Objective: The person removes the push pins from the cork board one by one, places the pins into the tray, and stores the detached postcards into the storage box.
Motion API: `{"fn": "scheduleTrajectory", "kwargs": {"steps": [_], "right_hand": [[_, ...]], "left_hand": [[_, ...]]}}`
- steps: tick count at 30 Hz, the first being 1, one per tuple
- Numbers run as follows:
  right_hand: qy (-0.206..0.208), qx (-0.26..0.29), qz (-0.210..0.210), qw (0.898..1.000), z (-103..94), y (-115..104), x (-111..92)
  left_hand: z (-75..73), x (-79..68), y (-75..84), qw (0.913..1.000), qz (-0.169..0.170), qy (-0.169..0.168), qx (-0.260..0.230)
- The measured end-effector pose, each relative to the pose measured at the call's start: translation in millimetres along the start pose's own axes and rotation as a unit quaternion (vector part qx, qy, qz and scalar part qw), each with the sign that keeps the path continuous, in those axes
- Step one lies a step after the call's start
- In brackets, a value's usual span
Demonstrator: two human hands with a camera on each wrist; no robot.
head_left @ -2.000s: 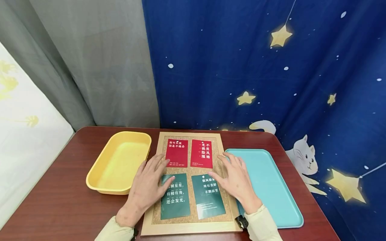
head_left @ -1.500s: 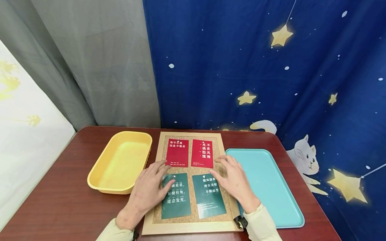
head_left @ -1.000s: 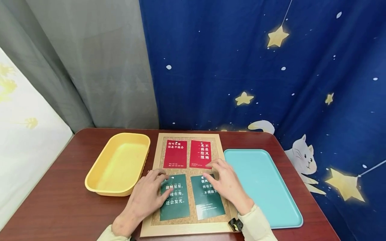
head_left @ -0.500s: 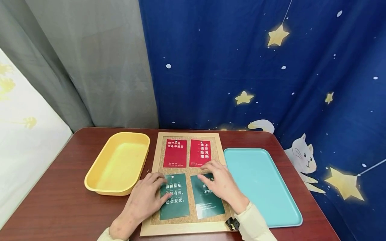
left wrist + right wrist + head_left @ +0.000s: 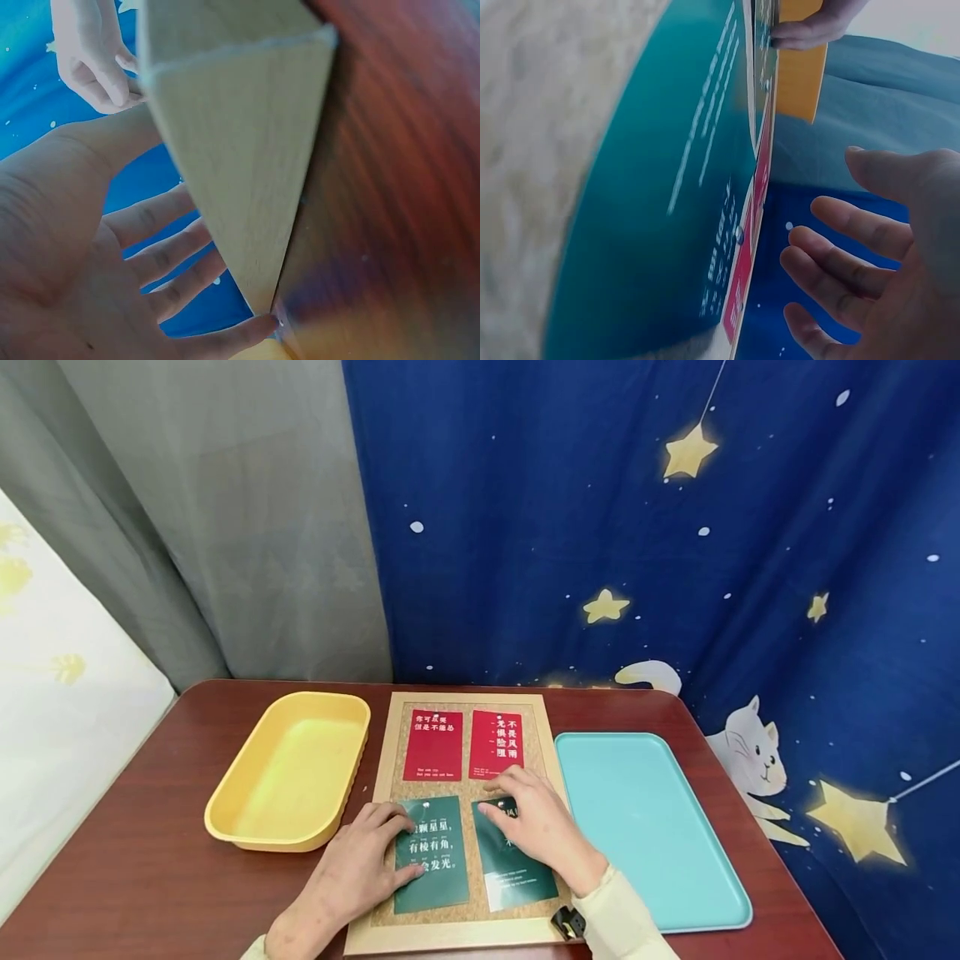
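Nearest is the board (image 5: pixel 450 937), flat on the table (image 5: pixel 127 868). Step in hand seems to be work at the lower row: L green card (image 5: pixel 442 889) under the L hand (image 5: pixel 360 860), R green card (image 5: pixel 519 867) under the R hand (image 5: pixel 536 822), w/ L pin (image 5: pixel 426 805) & R pin (image 5: pixel 501 804) at their tops. To do it well, prob. best go in w/ fingertips at pin or edge, not palm, so thin card doesn't crease; one hand should steady the board while the other works. R green card sits a touch askew, so mind its angle vs the board.

Grip: R hand is loose, fingers gently bent & apart, nothing held; R wrist view shows a gap betw. fingers & card. L hand is likewise spread w/ nothing in it, thumb over L green card; can't tell if its tips touch card or board, angle's poor.

Further up, same board: L red card (image 5: pixel 433 752) & R red card (image 5: pixel 491 756), upper row. Tub (image 5: pixel 300 768) is near the board on the left, tray (image 5: pixel 652 827) just beside it on the right; curtain (image 5: pixel 525 568) behind
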State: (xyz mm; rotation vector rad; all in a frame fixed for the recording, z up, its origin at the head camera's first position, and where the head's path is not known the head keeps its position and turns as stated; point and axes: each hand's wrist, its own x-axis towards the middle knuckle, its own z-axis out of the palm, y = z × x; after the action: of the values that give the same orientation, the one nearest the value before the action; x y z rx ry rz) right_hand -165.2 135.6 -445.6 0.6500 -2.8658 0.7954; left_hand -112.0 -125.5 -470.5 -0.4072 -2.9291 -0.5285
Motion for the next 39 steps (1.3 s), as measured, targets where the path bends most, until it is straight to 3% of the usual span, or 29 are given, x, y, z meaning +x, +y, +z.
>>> {"fn": "scheduleTrajectory", "kwargs": {"steps": [15, 39], "right_hand": [[-0.009, -0.002, -0.010, 1.000, 5.0, -7.1, 3.8], [-0.076, 0.023, -0.015, 0.997, 14.4, -20.6, 14.7]], "left_hand": [[-2.4, -2.2, -1.2, 0.9997, 0.004, -0.022, -0.009], [-2.9, -3.0, -2.4, 0.9988, -0.015, -0.040, -0.023]]}}
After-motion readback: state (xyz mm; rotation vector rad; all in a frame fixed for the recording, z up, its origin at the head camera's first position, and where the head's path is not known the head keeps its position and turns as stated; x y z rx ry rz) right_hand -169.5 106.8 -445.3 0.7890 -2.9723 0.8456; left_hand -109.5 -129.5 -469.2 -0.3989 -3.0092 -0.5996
